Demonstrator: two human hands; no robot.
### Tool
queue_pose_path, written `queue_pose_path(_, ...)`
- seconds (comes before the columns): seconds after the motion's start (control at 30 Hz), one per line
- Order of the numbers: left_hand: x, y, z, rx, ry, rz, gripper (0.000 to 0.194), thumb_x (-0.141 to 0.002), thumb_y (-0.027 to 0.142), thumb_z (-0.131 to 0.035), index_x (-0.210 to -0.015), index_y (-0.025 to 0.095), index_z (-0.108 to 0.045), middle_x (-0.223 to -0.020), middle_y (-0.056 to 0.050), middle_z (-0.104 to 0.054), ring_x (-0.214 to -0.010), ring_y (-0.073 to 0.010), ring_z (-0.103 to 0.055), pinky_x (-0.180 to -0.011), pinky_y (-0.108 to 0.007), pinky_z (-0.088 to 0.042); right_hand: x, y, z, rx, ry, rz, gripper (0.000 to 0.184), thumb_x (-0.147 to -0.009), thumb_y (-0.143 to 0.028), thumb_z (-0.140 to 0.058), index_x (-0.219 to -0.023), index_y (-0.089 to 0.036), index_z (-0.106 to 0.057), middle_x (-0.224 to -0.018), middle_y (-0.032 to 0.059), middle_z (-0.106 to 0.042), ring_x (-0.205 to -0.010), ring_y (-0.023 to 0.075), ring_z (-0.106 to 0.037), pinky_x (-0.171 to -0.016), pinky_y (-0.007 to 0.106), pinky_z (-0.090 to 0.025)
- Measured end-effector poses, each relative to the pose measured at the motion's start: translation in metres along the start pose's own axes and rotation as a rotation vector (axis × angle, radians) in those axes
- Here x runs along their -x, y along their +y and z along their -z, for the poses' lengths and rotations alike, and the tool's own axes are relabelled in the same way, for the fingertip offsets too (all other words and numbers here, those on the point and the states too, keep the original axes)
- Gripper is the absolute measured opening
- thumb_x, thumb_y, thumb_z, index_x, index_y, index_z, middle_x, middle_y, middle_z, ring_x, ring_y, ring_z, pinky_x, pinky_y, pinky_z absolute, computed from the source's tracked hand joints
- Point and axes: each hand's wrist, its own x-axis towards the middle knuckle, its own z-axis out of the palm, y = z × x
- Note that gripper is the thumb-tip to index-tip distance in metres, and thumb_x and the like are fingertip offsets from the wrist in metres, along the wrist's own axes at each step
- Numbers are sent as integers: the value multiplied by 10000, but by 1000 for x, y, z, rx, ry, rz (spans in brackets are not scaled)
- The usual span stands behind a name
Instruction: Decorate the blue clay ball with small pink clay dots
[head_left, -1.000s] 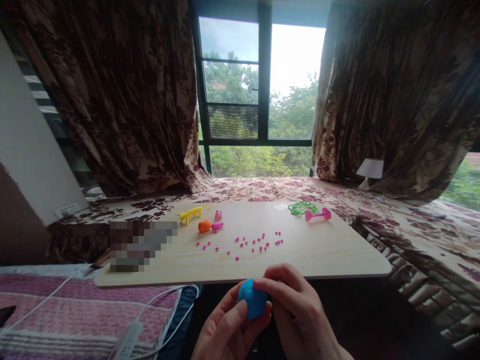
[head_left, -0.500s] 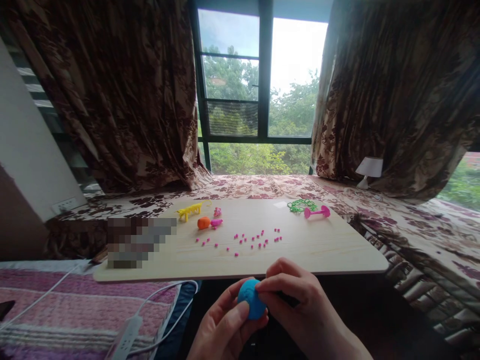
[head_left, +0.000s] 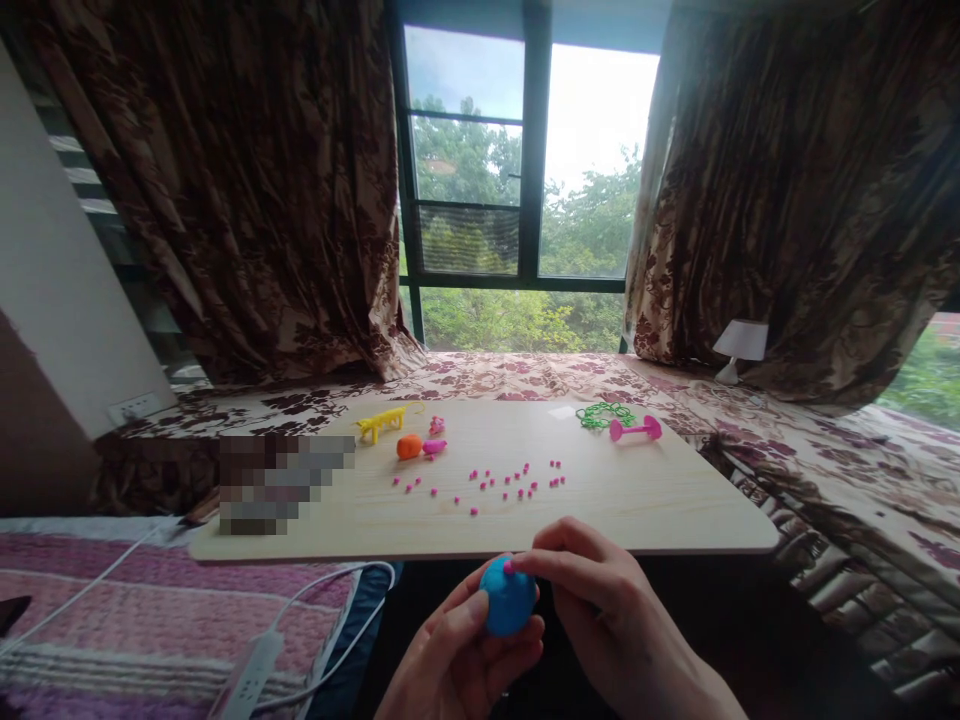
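My left hand [head_left: 461,655] cups a blue ball [head_left: 508,598] of soft clay just below the near edge of the wooden board [head_left: 652,500]. My right hand [head_left: 600,610] pinches a tiny pink bead [head_left: 508,567] against the top of the ball. On the board lie several loose pink beads [head_left: 495,485], an orange lump [head_left: 408,446], a pink piece [head_left: 434,447], a yellow toy animal [head_left: 379,423], a green coil [head_left: 602,415] and a pink dumbbell-shaped piece [head_left: 636,429].
A blurred-out item [head_left: 274,482] lies on the board's left end. A white power strip and cable [head_left: 259,675] rest on the pink blanket at lower left. Floral cloth, a small white lamp [head_left: 739,345], curtains and a window stand behind.
The right hand's fingertips have shifted on the ball, and a pink bead now shows at its top. The view has tilted slightly; the things on the board have not moved.
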Motion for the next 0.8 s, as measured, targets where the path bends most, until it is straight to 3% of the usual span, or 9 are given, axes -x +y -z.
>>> queue_pose_path(0.1, -5, 1, 5, 22, 0, -5, 476, -740, 241, -587, -1184, 133, -450, -994, -150, -674, -677, -182, -663, -663, -317, -528, -12, 16, 12, 15, 136, -52, 279, -873, -128, -404, -1089, -213, -560, -898, 40, -584, -800, 134, -562, -690, 250, -448)
queue_pose_path(0.17, -8, 1, 9, 42, 11, -25, 530, -725, 205, -592, -1222, 163, -412, -1031, -140, -662, -646, -161, -653, -635, -306, -523, -23, 36, 20, 149, 190, -102, 225, -872, -152, -424, -1023, -200, -585, -899, 36, -597, -790, 132, -567, -679, 239, -443)
queue_pose_path(0.3, -14, -1, 13, 49, 41, -71, 605, -691, 186, -616, -1253, 202, -392, -998, -99, -669, -701, -168, -654, -693, -321, -515, -43, 82, 20, 564, 20, -281, 212, -861, -169, -440, -903, -204, -644, -881, 22, -625, -746, 118, -584, -674, 213, -422)
queue_pose_path(0.43, -15, -4, 14, 12, 67, -137, 584, -648, 201, -677, -1195, 217, -473, -850, -39, -680, -675, -156, -642, -663, -292, -513, -59, 109, 3, 720, -77, -355, 240, -841, -177, -456, -926, -216, -677, -893, 49, -644, -797, 159, -607, -697, 236, -404)
queue_pose_path(0.53, -13, -5, 14, -31, 86, -188, 550, -614, 209, -716, -1134, 227, -538, -835, -28, -679, -665, -141, -630, -636, -260, -503, -69, 118, -8, 769, -136, -379, 239, -815, -181, -481, -932, -228, -684, -933, 57, -646, -803, 171, -616, -680, 238, -398)
queue_pose_path(0.67, -10, -3, 12, -62, 97, -226, 512, -596, 223, -733, -1085, 240, -582, -848, -29, -679, -669, -141, -623, -639, -259, -493, -79, 124, -13, 805, -188, -405, 183, -779, -177, -520, -784, -200, -701, -871, 68, -654, -773, 179, -623, -638, 231, -399)
queue_pose_path(0.8, -6, 0, 8, -63, 97, -257, 507, -579, 217, -738, -1066, 235, -597, -848, -33, -673, -676, -157, -625, -672, -288, -494, -79, 110, -8, 783, -154, -398, 197, -805, -153, -489, -750, -164, -678, -853, 84, -651, -757, 175, -620, -648, 239, -414)
